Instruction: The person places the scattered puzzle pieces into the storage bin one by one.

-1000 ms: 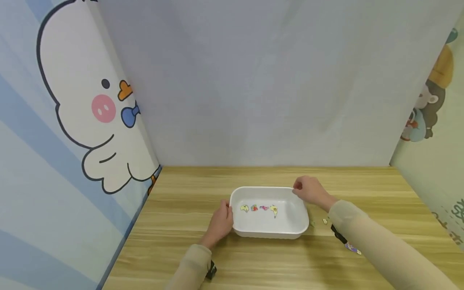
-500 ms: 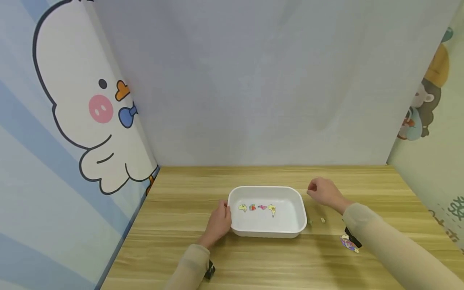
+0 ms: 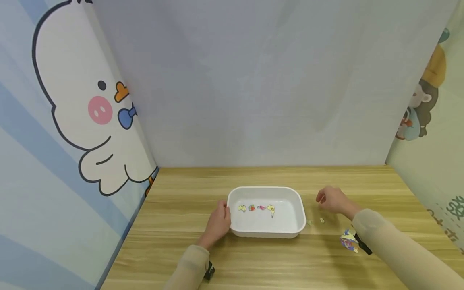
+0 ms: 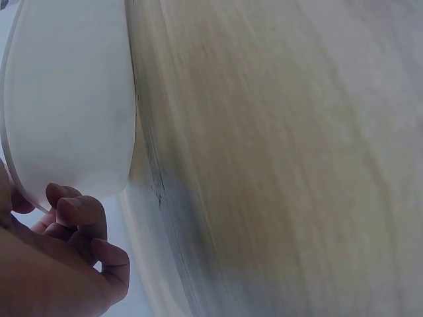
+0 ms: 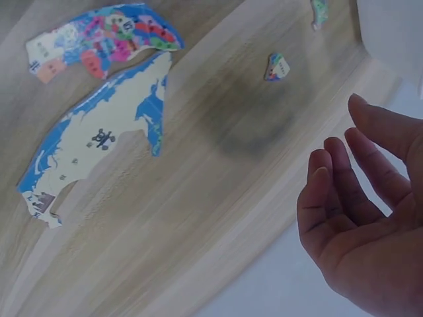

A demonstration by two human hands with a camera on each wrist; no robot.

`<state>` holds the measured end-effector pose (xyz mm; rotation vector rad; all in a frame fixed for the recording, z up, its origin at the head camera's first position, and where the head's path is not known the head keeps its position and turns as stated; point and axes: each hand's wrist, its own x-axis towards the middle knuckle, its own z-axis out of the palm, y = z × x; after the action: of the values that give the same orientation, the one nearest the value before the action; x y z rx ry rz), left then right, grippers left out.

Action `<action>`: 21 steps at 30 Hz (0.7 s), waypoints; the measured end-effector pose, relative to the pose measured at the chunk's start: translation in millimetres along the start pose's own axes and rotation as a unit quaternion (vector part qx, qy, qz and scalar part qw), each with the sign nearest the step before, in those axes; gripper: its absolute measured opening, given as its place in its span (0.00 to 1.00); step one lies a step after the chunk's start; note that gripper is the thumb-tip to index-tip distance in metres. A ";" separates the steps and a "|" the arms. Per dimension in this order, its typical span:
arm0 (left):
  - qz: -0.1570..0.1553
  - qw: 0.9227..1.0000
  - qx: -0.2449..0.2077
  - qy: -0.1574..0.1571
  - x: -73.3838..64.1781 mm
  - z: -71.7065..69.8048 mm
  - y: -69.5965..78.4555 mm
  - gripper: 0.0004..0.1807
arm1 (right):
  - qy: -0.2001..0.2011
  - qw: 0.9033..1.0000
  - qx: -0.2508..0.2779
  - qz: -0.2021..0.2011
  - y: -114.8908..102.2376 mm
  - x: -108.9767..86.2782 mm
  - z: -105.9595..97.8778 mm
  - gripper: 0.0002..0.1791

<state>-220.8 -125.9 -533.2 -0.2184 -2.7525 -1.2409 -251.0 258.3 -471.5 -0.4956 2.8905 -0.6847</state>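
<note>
My left hand [image 3: 219, 220] holds the white plastic tray [image 3: 266, 234] by its left rim; the left wrist view shows curled fingers [image 4: 86, 214] at the tray's outer wall. My right hand [image 3: 332, 200] hovers above the table to the right of the tray, fingers loosely bent and nothing in them. Below it lie two small pieces, a greenish one [image 3: 309, 222] by the tray and a pale one [image 3: 322, 220]. Nearer my right forearm is a group of larger map-like cutouts: a cream and blue piece [image 5: 99, 135] and a multicoloured one [image 5: 109, 39].
A row of small coloured cutouts, among them a yellow one [image 3: 271, 209] and a red one [image 3: 251, 208], lies inside the tray. The wood-grain table [image 3: 195, 181] ends at a grey backdrop [image 3: 272, 100]. Printed cloth panels stand on both sides.
My right hand has moved away from the tray's back right corner, rightward and then a little closer to me. My left hand stays on the tray's left rim.
</note>
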 end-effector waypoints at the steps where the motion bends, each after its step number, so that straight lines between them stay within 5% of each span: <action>1: -0.002 1.000 0.000 0.000 -0.1 -0.2 0.1 0.08 | -0.007 1.000 0.002 0.002 0.6 -1.3 0.4 0.09; 13: 0.000 1.000 -0.003 -0.003 0.0 -1.0 2.6 0.08 | -0.088 0.995 0.021 0.033 12.6 -11.1 13.2 0.16; 21: -0.002 1.000 -0.006 -0.003 -0.1 -0.9 2.6 0.08 | -0.083 0.996 0.017 0.042 12.6 -15.8 16.2 0.14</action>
<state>-220.2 -124.9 -530.7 -0.2175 -2.7533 -1.2597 -236.5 267.7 -490.9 -0.4029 2.7235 -0.6463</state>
